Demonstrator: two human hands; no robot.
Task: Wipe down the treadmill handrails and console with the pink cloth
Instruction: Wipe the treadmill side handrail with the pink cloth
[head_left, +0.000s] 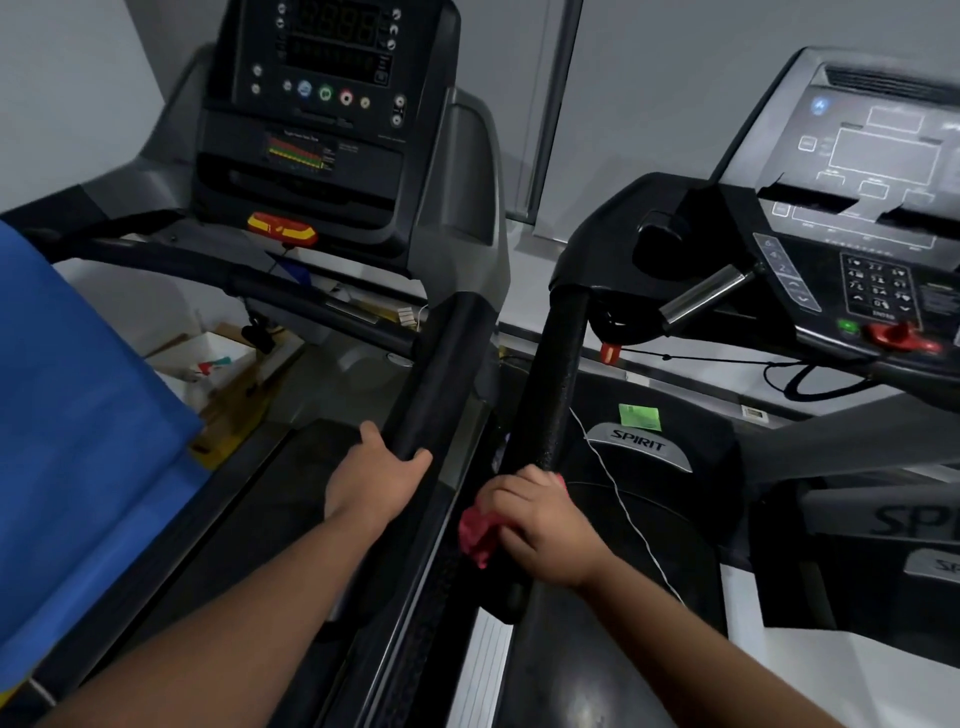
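The right hand (545, 525) is clamping the pink cloth (475, 535) round the handrail (561, 364), whose length is rising away toward the console (878, 156); the left hand (376, 473) is clutching the neighbouring rail (441, 364).

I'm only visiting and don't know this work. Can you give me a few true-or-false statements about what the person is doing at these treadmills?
1. The right hand holds the pink cloth against the right treadmill's handrail. True.
2. The left hand is pressing a console button. False: it grips the left treadmill's handrail.
3. A green note sits just above the SPIRIT badge. True.
4. The blue sheet is draped over the right treadmill. False: it lies at the far left of the view.
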